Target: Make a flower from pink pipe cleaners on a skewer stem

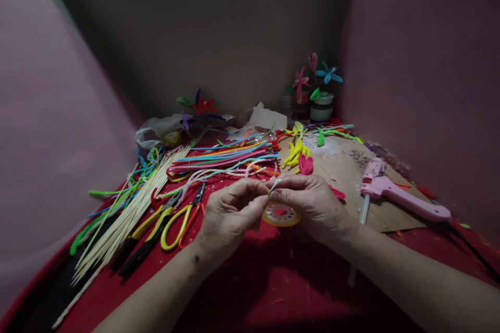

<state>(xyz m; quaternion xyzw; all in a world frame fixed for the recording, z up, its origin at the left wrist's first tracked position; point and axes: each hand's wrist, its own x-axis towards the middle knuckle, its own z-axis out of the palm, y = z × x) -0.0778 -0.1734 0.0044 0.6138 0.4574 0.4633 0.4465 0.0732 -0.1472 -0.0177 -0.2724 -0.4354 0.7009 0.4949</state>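
Observation:
My left hand (234,205) is closed in a pinch, thumb against forefinger, at the middle of the table. Opposite it, my right hand (308,200) pinches too, and the fingertips of both hands nearly meet. Between them shows a thin, pale strip (276,184) with a greenish bit at its lower end; its kind is too small to make out. Just below the fingers is a round yellow-rimmed roll (281,214) with a pink centre and a ring of holes. Part of it is hidden by my right hand, and I cannot tell whether that hand supports it.
Left lie bamboo skewers (136,213), pliers (150,234), scissors (185,221) and colourful pipe cleaners (226,156). Right, a pink glue gun (402,192) rests on cardboard (344,166) beside yellow pipe-cleaner pieces (296,155). Pipe-cleaner flowers (328,73) stand at the back near a jar (322,106).

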